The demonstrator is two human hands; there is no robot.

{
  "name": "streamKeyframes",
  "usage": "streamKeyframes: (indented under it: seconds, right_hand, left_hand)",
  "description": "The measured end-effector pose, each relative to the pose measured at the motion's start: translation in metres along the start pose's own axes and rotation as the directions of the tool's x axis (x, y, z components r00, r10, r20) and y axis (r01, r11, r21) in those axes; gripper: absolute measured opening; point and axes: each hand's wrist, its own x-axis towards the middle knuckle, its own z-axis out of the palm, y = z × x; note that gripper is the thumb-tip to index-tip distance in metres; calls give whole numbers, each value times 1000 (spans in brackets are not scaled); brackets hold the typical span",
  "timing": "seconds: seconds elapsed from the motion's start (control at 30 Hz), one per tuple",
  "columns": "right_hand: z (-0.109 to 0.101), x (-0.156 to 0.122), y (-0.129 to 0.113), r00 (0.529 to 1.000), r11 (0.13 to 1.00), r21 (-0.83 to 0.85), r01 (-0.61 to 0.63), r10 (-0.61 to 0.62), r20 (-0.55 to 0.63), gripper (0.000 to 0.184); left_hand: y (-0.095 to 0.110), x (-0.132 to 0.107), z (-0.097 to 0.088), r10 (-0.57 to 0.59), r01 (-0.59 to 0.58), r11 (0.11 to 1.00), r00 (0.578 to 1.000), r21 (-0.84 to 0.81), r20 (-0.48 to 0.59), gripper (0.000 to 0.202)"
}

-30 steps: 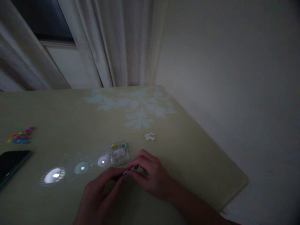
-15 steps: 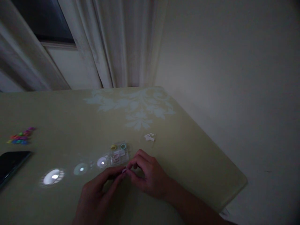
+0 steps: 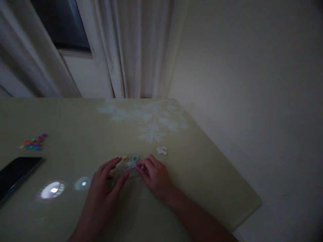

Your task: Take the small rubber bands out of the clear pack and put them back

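Observation:
A small clear plastic box lies on the table between my hands. In its far compartments sit a yellow ring-shaped piece and a pale green one. My left hand is at the box's left side, thumb and fingers spread apart, with nothing seen between them. At the near right part of the box, my right hand has its thumb and forefinger pinched together. What those fingertips hold, if anything, is too small and dark to make out. Beyond the right hand lies a small white cut-out piece with tiny bits beside it.
A heap of small bright coloured pieces lies at the left of the table. Nearer stands the edge of a dark phone. Lamp reflections shine on the tabletop. The table's right edge runs beside a pale wall; curtains hang behind.
My left hand has parted from the small pale piece that both hands held, and its fingers have spread. My right hand has moved to the box. The view has shifted slightly.

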Motion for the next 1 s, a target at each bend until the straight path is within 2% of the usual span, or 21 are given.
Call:
streamKeyframes:
  seconds: [0.07,0.17,0.33,0.57,0.87,1.0]
  right_hand:
    - [1,0,0,1000,999,-36,19,-19,-5,20]
    - [2,1,3,998,994,-89,56,-56,8,20]
    - [3,3,8,993,991,-73,109,-111,-32,21]
    - [5,1,11,981,970,-184,156,-173,-82,16]
    - [1,4,15,988,993,-71,92,-100,-116,12]
    - [-1,7,15,981,996,30,81,-74,-181,12]
  left_hand:
    - [-10,0,7,70,-71,997,996,20,63,60]
    - [-21,-1,15,158,-166,984,979,60,126,60]
    - [-28,-1,22,253,-269,955,959,128,126,51]
    - [-29,5,28,308,-331,930,939,159,151,43]
    - [-25,10,27,378,-396,903,917,167,128,40]
    - [-21,11,24,398,-414,899,908,142,130,39]
